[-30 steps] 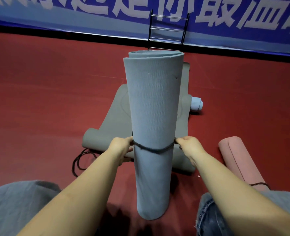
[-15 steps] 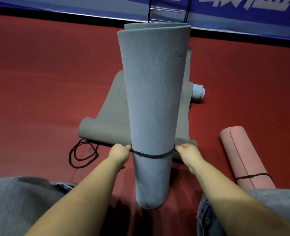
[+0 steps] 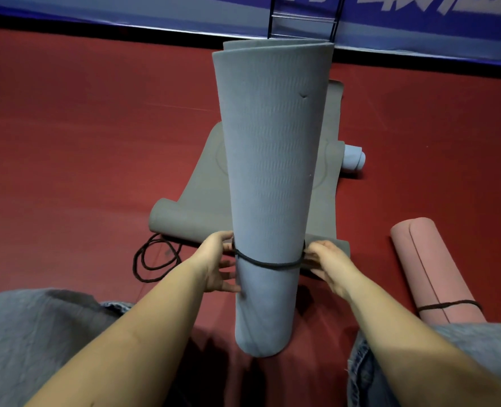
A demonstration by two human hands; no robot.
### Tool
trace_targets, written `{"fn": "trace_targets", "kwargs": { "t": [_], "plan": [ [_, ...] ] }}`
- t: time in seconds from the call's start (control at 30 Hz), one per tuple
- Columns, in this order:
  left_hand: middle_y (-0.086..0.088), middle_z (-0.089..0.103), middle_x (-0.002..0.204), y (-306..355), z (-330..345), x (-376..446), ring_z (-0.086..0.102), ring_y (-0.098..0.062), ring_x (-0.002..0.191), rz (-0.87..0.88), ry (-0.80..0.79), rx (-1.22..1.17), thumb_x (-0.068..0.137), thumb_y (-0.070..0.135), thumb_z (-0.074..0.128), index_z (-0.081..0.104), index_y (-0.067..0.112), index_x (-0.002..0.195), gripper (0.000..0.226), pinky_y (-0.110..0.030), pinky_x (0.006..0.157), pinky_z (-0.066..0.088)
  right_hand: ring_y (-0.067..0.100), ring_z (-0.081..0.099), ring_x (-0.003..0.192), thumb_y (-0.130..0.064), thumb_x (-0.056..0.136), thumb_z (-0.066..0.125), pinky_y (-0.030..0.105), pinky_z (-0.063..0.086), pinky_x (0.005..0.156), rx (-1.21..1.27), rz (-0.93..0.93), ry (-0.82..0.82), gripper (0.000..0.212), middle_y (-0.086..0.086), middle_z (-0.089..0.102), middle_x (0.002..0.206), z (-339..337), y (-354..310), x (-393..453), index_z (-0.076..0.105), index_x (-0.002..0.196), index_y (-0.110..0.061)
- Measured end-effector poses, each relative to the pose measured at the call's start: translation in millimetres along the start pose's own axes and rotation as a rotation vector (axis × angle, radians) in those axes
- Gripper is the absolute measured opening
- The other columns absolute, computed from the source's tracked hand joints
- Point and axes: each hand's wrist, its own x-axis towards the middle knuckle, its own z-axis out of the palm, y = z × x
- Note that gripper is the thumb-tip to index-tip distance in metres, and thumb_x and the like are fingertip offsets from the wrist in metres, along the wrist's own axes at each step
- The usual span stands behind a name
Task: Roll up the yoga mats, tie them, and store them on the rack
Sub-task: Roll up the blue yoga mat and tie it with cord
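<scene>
A rolled blue yoga mat is stood upright on its end on the red floor, between the person's knees, and a dark cord is wrapped once around its lower part. The left hand is set against the mat's left side at the level of the cord, with the fingers spread and fairly straight; the cord's end is seen to run in by the upper fingers, but whether it is pinched cannot be told. The right hand is held against the mat's right side, its fingers bent around the other end of the cord. Both forearms are stretched forward from the bottom corners of the view.

Behind the upright roll a grey mat is laid flat, partly curled at its near edge, and a loose coil of dark cord is left on the floor just beside it. A small pale blue roll is seen beyond, and a pink rolled mat, already tied, lies to the right. A black wire rack is stood against a blue banner at the far wall
</scene>
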Motion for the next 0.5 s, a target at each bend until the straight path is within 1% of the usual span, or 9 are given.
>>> {"fn": "trace_targets", "kwargs": {
  "t": [0.07, 0.13, 0.2, 0.27, 0.33, 0.37, 0.4, 0.43, 0.5],
  "plan": [
    [-0.007, 0.051, 0.097, 2, -3, -1, 0.049, -0.026, 0.094, 0.035, -0.108, -0.114, 0.083, 0.039, 0.048, 0.057, 0.013, 0.083, 0.028, -0.042, 0.077, 0.044, 0.019, 0.057, 0.069, -0.022, 0.094, 0.040, 0.034, 0.035, 0.083, 0.032, 0.036, -0.038, 0.015, 0.003, 0.058, 0.078, 0, 1, -2, 0.054, 0.093, -0.020],
    [-0.003, 0.053, 0.083, 2, -4, -3, 0.051, -0.020, 0.083, 0.100, -0.156, -0.190, 0.082, 0.030, 0.047, 0.057, 0.013, 0.079, 0.020, -0.035, 0.074, 0.039, 0.016, 0.051, 0.061, -0.037, 0.097, 0.038, 0.034, 0.034, 0.081, -0.002, 0.054, -0.043, 0.026, 0.001, 0.055, 0.067, 0, 0, -2, 0.057, 0.088, -0.021],
    [-0.001, 0.056, 0.074, -1, -4, -1, 0.052, -0.015, 0.072, 0.177, -0.092, -0.225, 0.086, 0.018, 0.045, 0.055, 0.013, 0.075, 0.016, -0.030, 0.066, 0.039, 0.015, 0.049, 0.063, -0.047, 0.097, 0.038, 0.031, 0.035, 0.079, -0.064, 0.027, -0.007, 0.040, 0.000, 0.056, 0.067, 3, -2, -1, 0.056, 0.076, -0.018],
    [-0.001, 0.058, 0.070, -4, -4, 3, 0.053, -0.014, 0.067, 0.255, -0.004, -0.243, 0.089, 0.011, 0.045, 0.053, 0.011, 0.074, 0.017, -0.025, 0.063, 0.039, 0.015, 0.054, 0.067, -0.047, 0.097, 0.039, 0.024, 0.038, 0.073, -0.078, -0.029, 0.002, 0.049, 0.002, 0.059, 0.071, 8, -4, -1, 0.055, 0.066, -0.013],
    [-0.002, 0.055, 0.068, -4, -5, 7, 0.051, -0.014, 0.062, 0.302, 0.035, -0.263, 0.089, 0.009, 0.046, 0.054, 0.010, 0.075, 0.017, -0.023, 0.061, 0.039, 0.016, 0.059, 0.066, -0.040, 0.098, 0.042, 0.014, 0.041, 0.055, -0.071, -0.077, -0.013, 0.045, 0.007, 0.060, 0.075, 13, -5, -2, 0.056, 0.069, -0.009],
    [-0.001, 0.053, 0.068, -4, -6, 9, 0.049, -0.013, 0.059, 0.313, 0.044, -0.273, 0.089, 0.009, 0.046, 0.055, 0.010, 0.074, 0.017, -0.023, 0.060, 0.039, 0.017, 0.060, 0.065, -0.037, 0.098, 0.044, 0.011, 0.041, 0.046, -0.077, -0.095, -0.019, 0.038, 0.008, 0.060, 0.079, 15, -6, -3, 0.057, 0.077, -0.008],
    [-0.001, 0.052, 0.067, -4, -6, 10, 0.048, -0.012, 0.055, 0.320, 0.050, -0.281, 0.089, 0.009, 0.046, 0.055, 0.009, 0.074, 0.017, -0.022, 0.058, 0.039, 0.018, 0.062, 0.066, -0.034, 0.098, 0.045, 0.011, 0.040, 0.043, -0.090, -0.109, -0.026, 0.031, 0.009, 0.061, 0.084, 17, -7, -3, 0.057, 0.087, -0.007],
    [-0.001, 0.052, 0.066, -4, -7, 11, 0.049, -0.011, 0.051, 0.326, 0.058, -0.288, 0.089, 0.008, 0.046, 0.055, 0.009, 0.074, 0.018, -0.021, 0.057, 0.039, 0.019, 0.062, 0.066, -0.032, 0.098, 0.045, 0.012, 0.040, 0.043, -0.102, -0.117, -0.033, 0.027, 0.008, 0.061, 0.087, 18, -8, -3, 0.055, 0.095, -0.007],
    [-0.002, 0.053, 0.067, -4, -9, 13, 0.052, -0.011, 0.052, 0.336, 0.073, -0.298, 0.090, 0.008, 0.047, 0.057, 0.009, 0.075, 0.018, -0.021, 0.057, 0.041, 0.017, 0.061, 0.067, -0.026, 0.099, 0.045, 0.014, 0.042, 0.047, -0.097, -0.123, -0.036, 0.019, 0.006, 0.060, 0.086, 21, -9, -1, 0.054, 0.097, -0.009]
  ]
}}
